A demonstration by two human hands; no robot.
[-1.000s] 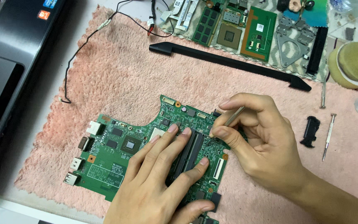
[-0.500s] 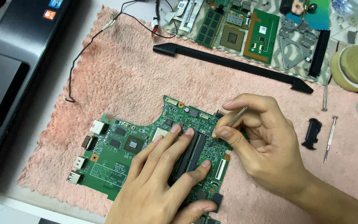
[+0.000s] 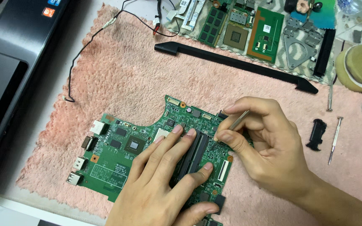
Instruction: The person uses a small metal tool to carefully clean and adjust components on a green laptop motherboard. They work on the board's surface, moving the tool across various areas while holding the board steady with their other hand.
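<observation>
Fleece, pink and shaggy, covered the tabletop as a mat [image 3: 118, 62], and a green circuit board [image 3: 118, 163] lay flat on it, studded with glossy chips and metal ports along its left edge. The left hand [image 3: 164, 184] lay released, fingers spread flat over the board's long black slots [image 3: 197, 150]. The right hand [image 3: 269, 150] pinched a slim silvery tool [image 3: 239, 120] (tweezers or a driver, hard to tell) at the board's upper right edge. A long black plastic strip [image 3: 235, 62] lay above; a slender screwdriver [image 3: 335, 140] lay well to the right.
</observation>
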